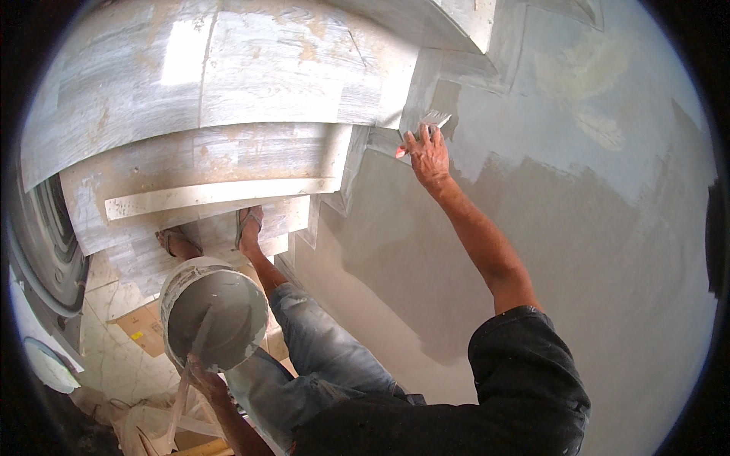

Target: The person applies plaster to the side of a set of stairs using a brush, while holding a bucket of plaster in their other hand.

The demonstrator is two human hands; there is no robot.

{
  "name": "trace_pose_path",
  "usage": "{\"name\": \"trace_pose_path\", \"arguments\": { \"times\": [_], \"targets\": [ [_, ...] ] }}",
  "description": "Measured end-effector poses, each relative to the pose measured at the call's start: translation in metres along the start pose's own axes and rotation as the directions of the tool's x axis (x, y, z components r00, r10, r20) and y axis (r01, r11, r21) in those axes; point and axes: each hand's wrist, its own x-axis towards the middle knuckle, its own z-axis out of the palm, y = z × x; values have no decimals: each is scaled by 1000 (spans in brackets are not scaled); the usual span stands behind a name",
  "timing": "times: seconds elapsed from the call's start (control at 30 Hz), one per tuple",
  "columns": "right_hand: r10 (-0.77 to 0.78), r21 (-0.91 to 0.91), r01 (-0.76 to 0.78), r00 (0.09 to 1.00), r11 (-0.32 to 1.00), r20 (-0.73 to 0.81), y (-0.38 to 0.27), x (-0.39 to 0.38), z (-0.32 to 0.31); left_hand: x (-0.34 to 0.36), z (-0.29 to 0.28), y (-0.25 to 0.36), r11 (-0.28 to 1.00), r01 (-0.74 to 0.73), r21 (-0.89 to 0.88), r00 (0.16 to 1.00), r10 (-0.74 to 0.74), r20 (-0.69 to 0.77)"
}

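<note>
Skimming wet grey plaster across a broad wall (578,228), you stand on tiled stair treads (251,83) with the coat half laid: dark and damp below your fingers, paler and drier-looking above and beyond them. That wall is the largest surface, smooth and faintly glossy; the steps beside it are streaked, wood-grain tiles dusted white, their skirting cut in a stepped zigzag. Your right hand (427,156) is clenched around a putty knife (433,119) with a reddish handle, its flat blade pressed to the wall just past your fingertips, at the skirting's edge. Your left hand (199,370) grips the rim of a round bucket (215,311), its inside coated in grey mix, with a stick resting in it just above your fingers. By my judgement, the next stroke calls for a steady, flat pull along the skirting line without smearing the tile.
</note>
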Motion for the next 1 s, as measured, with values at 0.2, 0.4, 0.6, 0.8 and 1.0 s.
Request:
{"name": "trace_pose_path", "arguments": {
  "times": [0.2,0.4,0.6,0.8,1.0],
  "targets": [
    [39,-40,-34,990,999,133,-6,-1,-4,-3,0,8,994,109,-26,994,-110,-19],
    [18,-110,-4,991,994,131,-9,-12,-3,-5,8,22,995,79,68,992,-72,-106],
    [-4,-110,16,994,994,111,-12,-20,2,-4,18,38,993,111,35,982,-104,-160],
    [2,-32,6,971,999,238,-20,-21,-12,-5,11,30,987,161,17,980,-158,-123],
    [12,-8,-12,1000,1000,-28,-6,-1,-4,-1,9,23,997,73,2,993,-73,-90]
  ]
}}
